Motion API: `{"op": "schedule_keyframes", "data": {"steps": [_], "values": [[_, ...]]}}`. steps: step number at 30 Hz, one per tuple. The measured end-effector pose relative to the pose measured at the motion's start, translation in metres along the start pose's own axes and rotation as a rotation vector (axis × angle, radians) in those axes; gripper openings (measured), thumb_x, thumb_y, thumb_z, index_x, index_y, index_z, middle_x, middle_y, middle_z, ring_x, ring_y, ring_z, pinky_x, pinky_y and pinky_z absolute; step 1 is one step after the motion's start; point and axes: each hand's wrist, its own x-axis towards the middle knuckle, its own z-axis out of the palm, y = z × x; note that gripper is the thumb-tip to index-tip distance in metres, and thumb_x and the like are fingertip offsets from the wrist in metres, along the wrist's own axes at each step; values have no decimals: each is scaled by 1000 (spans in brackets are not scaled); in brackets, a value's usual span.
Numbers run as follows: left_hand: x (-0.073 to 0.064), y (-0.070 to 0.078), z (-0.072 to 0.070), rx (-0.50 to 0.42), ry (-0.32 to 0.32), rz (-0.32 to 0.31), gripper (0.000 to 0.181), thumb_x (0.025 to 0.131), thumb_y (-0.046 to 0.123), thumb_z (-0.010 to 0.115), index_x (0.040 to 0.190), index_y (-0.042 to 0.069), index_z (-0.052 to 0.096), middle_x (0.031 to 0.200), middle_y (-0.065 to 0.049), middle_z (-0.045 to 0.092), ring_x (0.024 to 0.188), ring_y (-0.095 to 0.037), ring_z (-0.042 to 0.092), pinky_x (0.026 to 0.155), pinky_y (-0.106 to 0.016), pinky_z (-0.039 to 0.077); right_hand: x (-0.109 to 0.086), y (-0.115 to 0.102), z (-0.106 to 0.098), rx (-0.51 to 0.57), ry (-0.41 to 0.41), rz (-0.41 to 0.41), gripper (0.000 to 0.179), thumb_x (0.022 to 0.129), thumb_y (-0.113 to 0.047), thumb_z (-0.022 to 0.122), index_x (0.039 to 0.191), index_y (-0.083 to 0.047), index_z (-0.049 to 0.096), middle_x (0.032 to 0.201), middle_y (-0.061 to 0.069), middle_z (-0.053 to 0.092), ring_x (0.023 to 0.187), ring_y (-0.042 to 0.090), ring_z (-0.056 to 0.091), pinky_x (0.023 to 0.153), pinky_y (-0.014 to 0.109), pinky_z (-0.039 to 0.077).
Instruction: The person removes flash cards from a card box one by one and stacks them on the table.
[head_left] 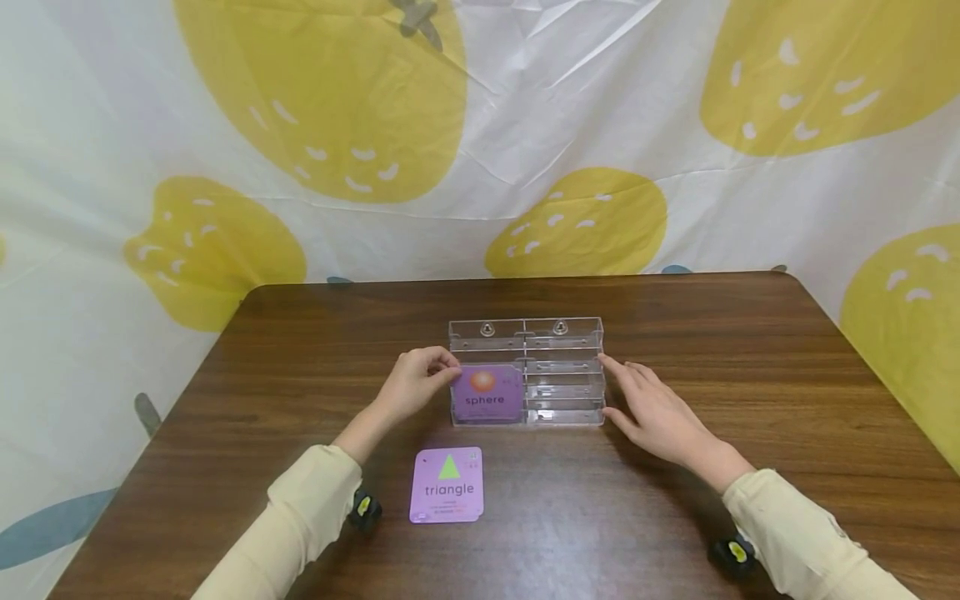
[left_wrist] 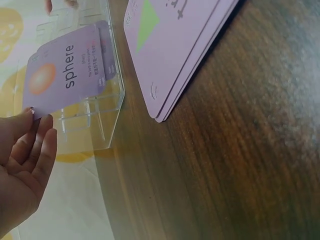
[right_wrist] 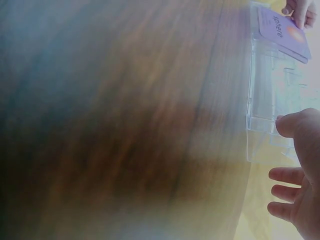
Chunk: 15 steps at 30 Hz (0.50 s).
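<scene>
My left hand (head_left: 416, 383) pinches the upper left corner of a purple sphere card (head_left: 487, 393) between thumb and fingertips. That card stands at the lower left front of a clear acrylic card rack (head_left: 564, 416), and another purple card (left_wrist: 105, 50) shows behind it in the left wrist view. On the rack's right side, my right hand (head_left: 660, 412) rests its fingertips and thumb along the edge, fingers fairly straight. A purple triangle card (head_left: 447, 508) lies flat on the table in front of the rack; from the left wrist it looks like a small stack.
The brown wooden table (head_left: 600, 517) reaches back to a white cloth (head_left: 420, 242) printed with yellow fruit. The rack's right column shows several clear tiers. Small dark devices sit at the left wrist (head_left: 364, 507) and right wrist (head_left: 733, 553).
</scene>
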Motion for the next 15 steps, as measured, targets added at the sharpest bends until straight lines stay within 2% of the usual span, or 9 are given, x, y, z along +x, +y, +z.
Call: {"op": "schedule_keyframes", "data": {"steps": [8,15], "values": [[0,2,-1,22,-10,32,7,87,7,59,83,2,63,72,-4,61,62,-9,47,54,-21,40,0,0,0,-1,-5,2,71,82,-19,66,139,-2,27,119,21,51,109,33,46,90,46,40],[-1,4,0,22,21,27,7,86,8,60,82,3,64,72,-4,63,62,-10,49,54,-21,41,0,1,1,-1,-3,-1,71,82,-19,66,139,-2,27,119,20,52,108,32,46,90,46,41]]}}
